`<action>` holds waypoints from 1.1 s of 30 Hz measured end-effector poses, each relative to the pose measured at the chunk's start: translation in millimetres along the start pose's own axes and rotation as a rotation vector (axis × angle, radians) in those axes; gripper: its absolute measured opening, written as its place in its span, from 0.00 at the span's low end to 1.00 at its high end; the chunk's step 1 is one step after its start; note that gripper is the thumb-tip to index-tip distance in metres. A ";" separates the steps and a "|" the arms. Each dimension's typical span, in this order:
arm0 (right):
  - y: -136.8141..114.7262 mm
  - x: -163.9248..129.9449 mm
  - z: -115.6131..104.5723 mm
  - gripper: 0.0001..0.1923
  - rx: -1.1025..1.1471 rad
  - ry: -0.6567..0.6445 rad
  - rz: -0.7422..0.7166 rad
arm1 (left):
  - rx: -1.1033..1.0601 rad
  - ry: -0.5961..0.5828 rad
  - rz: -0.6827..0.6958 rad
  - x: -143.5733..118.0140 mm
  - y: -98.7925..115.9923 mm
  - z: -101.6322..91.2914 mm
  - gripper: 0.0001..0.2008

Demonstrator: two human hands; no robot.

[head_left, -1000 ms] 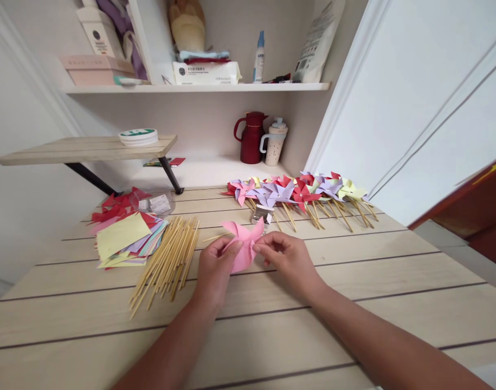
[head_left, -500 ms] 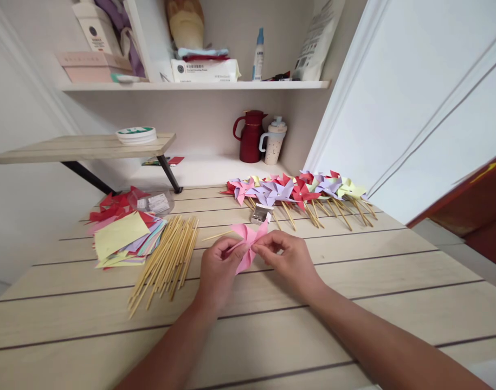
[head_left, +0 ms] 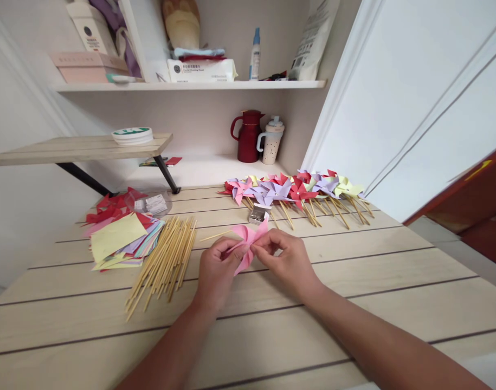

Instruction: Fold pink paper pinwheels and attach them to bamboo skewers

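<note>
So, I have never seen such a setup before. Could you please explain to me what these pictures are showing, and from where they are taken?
Of course. There is no machine here: you see a person's own bare left hand and right hand. The view comes from a camera worn on the head, looking forward and down.

Both hands hold a pink paper pinwheel, with the right fingertips near its middle. A single stick shows beside it; whether they are joined, I cannot tell.

On the planked table, to the left, lie a stack of coloured paper and a bundle of thin sticks. Farther back are a small open box and a row of pinwheels on sticks.
</note>
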State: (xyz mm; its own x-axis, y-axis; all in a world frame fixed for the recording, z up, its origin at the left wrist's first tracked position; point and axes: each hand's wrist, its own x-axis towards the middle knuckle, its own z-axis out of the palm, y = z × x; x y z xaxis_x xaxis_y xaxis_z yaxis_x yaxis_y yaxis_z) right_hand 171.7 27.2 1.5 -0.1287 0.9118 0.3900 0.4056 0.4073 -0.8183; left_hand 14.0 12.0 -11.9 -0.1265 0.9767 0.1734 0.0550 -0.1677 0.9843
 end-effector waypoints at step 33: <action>-0.1 1.1 0.3 0.16 0.769 -0.312 0.422 | -0.106 0.198 -0.089 3.3 1.4 -1.7 0.11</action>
State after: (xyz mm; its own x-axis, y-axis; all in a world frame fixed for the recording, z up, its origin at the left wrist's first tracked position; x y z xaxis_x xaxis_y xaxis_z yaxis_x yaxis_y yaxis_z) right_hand 171.2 28.1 1.9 -0.3895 0.9200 -0.0437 -0.2224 -0.1400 -0.9648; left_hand 12.0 14.8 -9.9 -0.3186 0.9447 0.0782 -0.0676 -0.1050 0.9922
